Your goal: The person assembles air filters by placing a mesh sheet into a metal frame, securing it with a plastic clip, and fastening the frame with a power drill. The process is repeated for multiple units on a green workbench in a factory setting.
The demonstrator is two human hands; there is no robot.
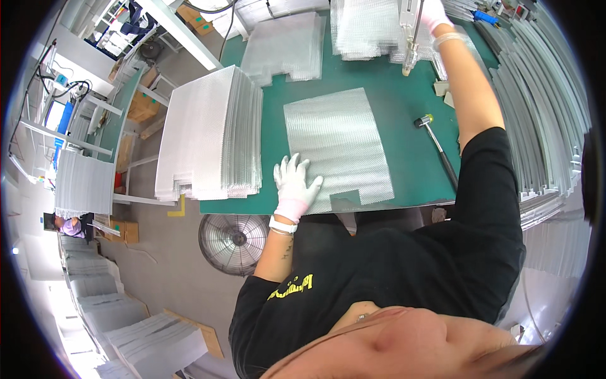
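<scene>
Mesh sheet (341, 148) under flat left-hand fingers (291, 169)

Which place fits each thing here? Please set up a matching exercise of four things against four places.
Things:
1. left hand
2. right hand
3. hammer
4. fan

Places:
A. on the floor below the table edge
B. flat on the mesh sheet
C. raised at the hanging tool
D. lying on the green mat

Pairs: 1-B, 2-C, 3-D, 4-A
</scene>
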